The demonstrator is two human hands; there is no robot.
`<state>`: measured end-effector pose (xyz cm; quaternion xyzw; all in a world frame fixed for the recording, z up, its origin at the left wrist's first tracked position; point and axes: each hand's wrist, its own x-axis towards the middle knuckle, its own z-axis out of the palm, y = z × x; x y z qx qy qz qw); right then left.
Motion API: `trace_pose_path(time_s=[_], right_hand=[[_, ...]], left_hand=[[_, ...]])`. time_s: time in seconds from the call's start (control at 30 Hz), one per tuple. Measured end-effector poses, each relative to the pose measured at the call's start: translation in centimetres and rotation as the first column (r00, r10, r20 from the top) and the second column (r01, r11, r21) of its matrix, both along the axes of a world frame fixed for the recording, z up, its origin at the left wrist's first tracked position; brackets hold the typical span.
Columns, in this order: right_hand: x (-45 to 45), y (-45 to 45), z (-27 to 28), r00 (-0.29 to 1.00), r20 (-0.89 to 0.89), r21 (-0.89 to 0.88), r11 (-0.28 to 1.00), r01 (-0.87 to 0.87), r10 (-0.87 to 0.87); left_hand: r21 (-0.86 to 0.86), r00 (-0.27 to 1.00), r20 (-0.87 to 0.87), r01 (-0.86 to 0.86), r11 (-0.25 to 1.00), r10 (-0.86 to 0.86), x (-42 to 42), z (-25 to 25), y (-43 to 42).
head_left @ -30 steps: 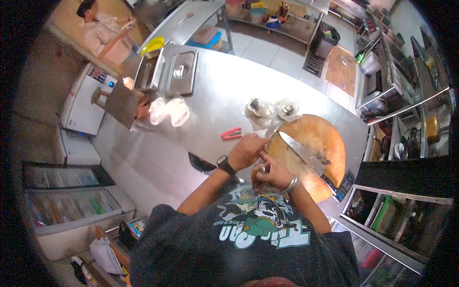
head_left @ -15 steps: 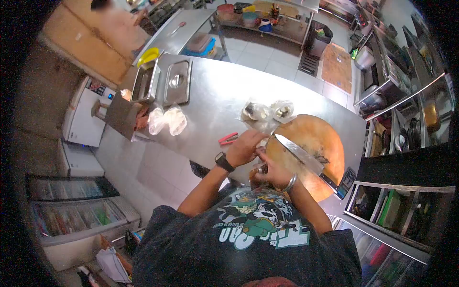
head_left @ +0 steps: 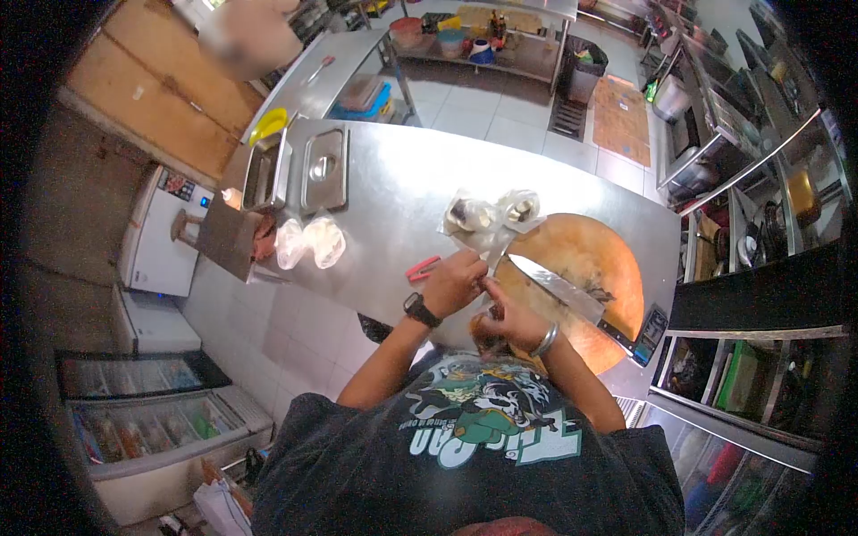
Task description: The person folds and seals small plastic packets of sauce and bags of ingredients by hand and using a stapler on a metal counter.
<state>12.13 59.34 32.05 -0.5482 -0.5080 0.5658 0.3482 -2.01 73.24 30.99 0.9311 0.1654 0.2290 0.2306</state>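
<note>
Both hands together over the near edge of the bench (head_left: 384, 201). Left hand (head_left: 453, 284) (watch side) has its fingertips pinched against those of the right hand (head_left: 511, 320), whose remaining fingers curl around a bundle (head_left: 490, 313). Bundle looks like a clear bag, mostly hidden by the fingers; contents not readable. It's held close to the shirt, off the left edge of the board (head_left: 618, 246).

Status, judging by the layout: four filled bags lie on the bench. Two back bags (head_left: 494, 212) sit just beyond the board, two white bags (head_left: 308, 243) well off to the left. Can't tell if any are sealed. The bundle is the one item in work: in hand, not set down, closure not visible.

Knife (head_left: 559, 288) lies flat on the board, tip toward the hands, unused right now. Dark scraps (head_left: 601, 293) beside its blade, so board isn't wiped. Red tool (head_left: 423, 268) lies just beside the left hand, not held. Pan (head_left: 265, 174) uncovered; lid (head_left: 324, 170) lies next to it.
</note>
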Motion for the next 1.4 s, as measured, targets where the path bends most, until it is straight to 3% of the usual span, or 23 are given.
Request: trace_pose_path(time_s=[0.07,0.1,0.2,0.27,0.33,0.57,0.67,0.8,0.9,0.97,1.4], right_hand=[[0.2,-0.2,-0.2,1.0,0.027,0.0,1.0,0.004,-0.004],[0.2,-0.3,0.6,0.993,-0.114,0.004,1.0,0.021,-0.021],[1.0,-0.7,4.2,0.954,-0.293,0.008,0.998,0.064,-0.058],[1.7,-0.9,4.8,0.94,-0.33,0.006,0.996,0.087,-0.08],[2.2,-1.5,4.9,0.876,-0.419,-0.131,0.971,0.201,-0.238],[2.6,-1.4,7.1,0.902,-0.299,-0.051,0.949,0.311,-0.312],[2.6,-1.1,7.5,0.902,-0.295,-0.11,0.949,0.296,-0.316],[2.3,-1.0,7.4,0.849,-0.404,-0.126,0.94,0.316,-0.34],[2.7,-1.4,6.8,0.914,-0.249,-0.02,0.945,0.327,-0.321],[2.9,-1.1,7.2,0.893,-0.332,-0.065,0.952,0.299,-0.303],[3.0,0.7,8.8,0.96,-0.155,-0.131,0.968,0.213,-0.232]], left_hand=[[-0.044,0.998,0.067,0.002,0.999,0.001,0.0,-0.6,0.1],[-0.089,0.991,0.132,0.004,0.996,0.007,-0.1,-0.8,0.1],[-0.155,0.974,0.197,-0.079,0.985,0.109,-0.1,-0.8,-0.3],[-0.227,0.98,0.141,-0.109,0.968,0.143,-0.3,-0.2,-0.8],[-0.3,0.981,0.084,-0.141,0.943,0.173,-0.3,0.3,-1.4],[-0.345,0.921,0.254,-0.2,0.917,0.296,0.9,0.5,-2.8],[-0.358,0.891,0.299,-0.228,0.906,0.342,1.4,0.0,-3.0],[-0.417,0.85,0.332,-0.256,0.872,0.408,1.5,0.4,-3.2],[-0.371,0.843,0.314,-0.315,0.873,0.437,1.5,1.2,-3.2],[-0.379,0.84,0.321,-0.31,0.872,0.438,1.6,1.2,-3.1],[-0.306,0.849,0.381,-0.258,0.916,0.366,1.9,0.3,-3.6]])
